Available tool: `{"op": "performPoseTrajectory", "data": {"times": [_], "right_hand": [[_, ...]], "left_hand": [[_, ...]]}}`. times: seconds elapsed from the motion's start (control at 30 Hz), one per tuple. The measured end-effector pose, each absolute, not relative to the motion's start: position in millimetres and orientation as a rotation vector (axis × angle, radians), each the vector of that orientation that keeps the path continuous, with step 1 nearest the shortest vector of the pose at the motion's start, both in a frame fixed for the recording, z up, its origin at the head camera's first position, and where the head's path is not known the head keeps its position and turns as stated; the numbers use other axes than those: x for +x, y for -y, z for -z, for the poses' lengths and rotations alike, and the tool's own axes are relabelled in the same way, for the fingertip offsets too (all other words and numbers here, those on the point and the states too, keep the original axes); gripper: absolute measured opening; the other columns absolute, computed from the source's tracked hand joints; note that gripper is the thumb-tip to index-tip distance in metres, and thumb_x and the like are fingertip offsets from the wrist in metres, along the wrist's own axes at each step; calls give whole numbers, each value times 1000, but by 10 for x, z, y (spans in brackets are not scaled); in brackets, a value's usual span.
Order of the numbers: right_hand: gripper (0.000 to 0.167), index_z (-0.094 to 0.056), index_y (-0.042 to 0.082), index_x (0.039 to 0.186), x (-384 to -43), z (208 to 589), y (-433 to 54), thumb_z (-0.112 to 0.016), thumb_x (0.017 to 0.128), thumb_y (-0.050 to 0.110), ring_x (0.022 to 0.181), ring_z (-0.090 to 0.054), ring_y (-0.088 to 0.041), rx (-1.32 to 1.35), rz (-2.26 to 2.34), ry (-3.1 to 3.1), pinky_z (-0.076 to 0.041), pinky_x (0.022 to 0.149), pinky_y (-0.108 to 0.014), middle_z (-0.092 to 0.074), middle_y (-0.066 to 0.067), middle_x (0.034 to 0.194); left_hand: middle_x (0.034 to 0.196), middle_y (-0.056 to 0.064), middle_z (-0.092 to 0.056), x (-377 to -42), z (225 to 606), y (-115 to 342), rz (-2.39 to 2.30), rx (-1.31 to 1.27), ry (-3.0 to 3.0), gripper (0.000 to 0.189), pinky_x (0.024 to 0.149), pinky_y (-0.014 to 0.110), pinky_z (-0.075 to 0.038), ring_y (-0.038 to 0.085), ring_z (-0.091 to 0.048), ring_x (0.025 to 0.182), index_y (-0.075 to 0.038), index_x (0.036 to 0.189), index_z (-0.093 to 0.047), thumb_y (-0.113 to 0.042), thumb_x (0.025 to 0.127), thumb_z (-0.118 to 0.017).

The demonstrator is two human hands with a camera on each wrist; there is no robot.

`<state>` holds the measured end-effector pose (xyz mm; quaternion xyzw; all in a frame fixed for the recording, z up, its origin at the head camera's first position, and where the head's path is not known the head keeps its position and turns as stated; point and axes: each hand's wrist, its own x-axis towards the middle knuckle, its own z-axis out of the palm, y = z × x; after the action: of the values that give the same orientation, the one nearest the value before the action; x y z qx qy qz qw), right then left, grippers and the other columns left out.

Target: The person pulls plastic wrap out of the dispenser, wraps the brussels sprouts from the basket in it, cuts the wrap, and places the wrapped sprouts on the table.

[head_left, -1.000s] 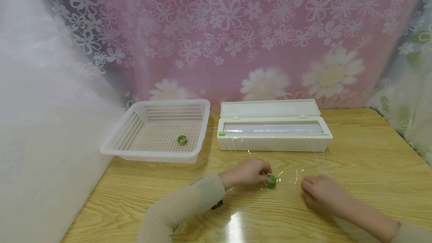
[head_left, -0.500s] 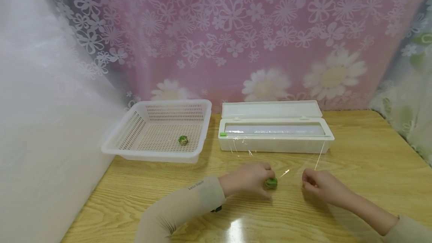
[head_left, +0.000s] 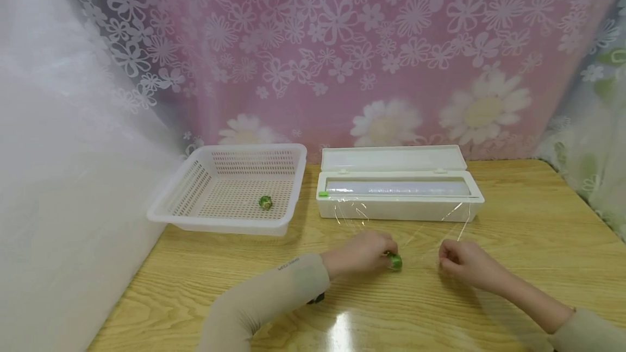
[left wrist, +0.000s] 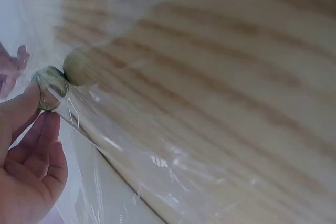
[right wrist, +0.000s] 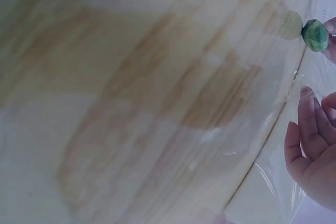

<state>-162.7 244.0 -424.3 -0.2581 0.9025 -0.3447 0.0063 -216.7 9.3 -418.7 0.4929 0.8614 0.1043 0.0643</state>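
Note:
My left hand (head_left: pixel 365 252) pinches a small green Brussels sprout (head_left: pixel 396 263) between thumb and fingertips, low over the wooden table. In the left wrist view, clear cling film (left wrist: pixel 163 163) spreads from right beside the sprout and catches bright glints. To the right, my right hand (head_left: pixel 470 266) has its thumb and forefinger together on the film's edge, with creases running back from there to the dispenser. The right wrist view shows the sprout (right wrist: pixel 315 35) above my right fingers (right wrist: pixel 313 142), apart from them.
Behind the hands stands a white cling film dispenser (head_left: pixel 398 211), lid up, its roll (head_left: pixel 398 188) showing and a green slider (head_left: pixel 323 194) at the left. A white perforated basket (head_left: pixel 220 225) on the left holds another Brussels sprout (head_left: pixel 265 202). A floral curtain (head_left: pixel 313 58) hangs behind.
My left fingers spread around the sprout half a second ago and now pinch it again, slightly further right. Film creases between my right hand and the dispenser show more plainly.

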Motion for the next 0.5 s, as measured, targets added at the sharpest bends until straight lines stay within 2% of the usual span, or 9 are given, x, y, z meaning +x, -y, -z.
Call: {"op": "performPoseTrajectory", "data": {"times": [0.07,0.2,0.3,0.33,0.4,0.5], "right_hand": [[14,-50,8,73,-1631,4230,-2437,-55,82,-2,50,-37,2,-789,1065,-2843,-36,40,-20,-49,9,60],[5,-57,6,81,-1633,4171,-2381,-59,82,2,61,-48,-3,-780,1010,-2956,-44,50,-25,-55,6,71],[9,-60,7,85,-1615,4132,-2298,-63,79,1,73,-54,-9,-859,992,-3114,-47,58,-30,-59,4,80],[12,-61,9,85,-1608,4125,-2264,-64,77,0,74,-55,-10,-925,991,-3168,-48,59,-31,-59,4,81],[1,-61,10,83,-1607,4123,-2195,-61,83,10,75,-55,-13,-1149,966,-3272,-47,61,-32,-60,4,80],[22,-62,10,81,-1620,4136,-2078,-48,91,22,75,-56,-16,-1586,844,-3317,-46,63,-31,-60,3,81]], "left_hand": [[86,-10,-59,-2192,4178,-104,-368,1432,-2580,12,69,6,-38,-3,-50,76,-14,92,-65,-20,82,-64],[85,-11,-61,-2248,4192,-123,-437,1331,-2561,13,70,8,-39,-3,-51,75,-14,92,-66,-20,81,-64],[85,-10,-61,-2292,4215,-131,-460,1292,-2556,15,67,8,-39,-3,-51,74,-13,93,-67,-21,81,-64],[84,-10,-62,-2306,4221,-133,-466,1286,-2552,16,66,8,-39,-3,-51,73,-12,94,-67,-21,81,-64],[83,-9,-62,-2331,4226,-135,-484,1271,-2542,17,65,9,-38,-2,-51,72,-11,95,-67,-21,81,-64],[80,-10,-61,-2358,4225,-135,-503,1257,-2533,15,63,9,-38,-2,-50,70,-12,93,-67,-21,82,-64]]}}
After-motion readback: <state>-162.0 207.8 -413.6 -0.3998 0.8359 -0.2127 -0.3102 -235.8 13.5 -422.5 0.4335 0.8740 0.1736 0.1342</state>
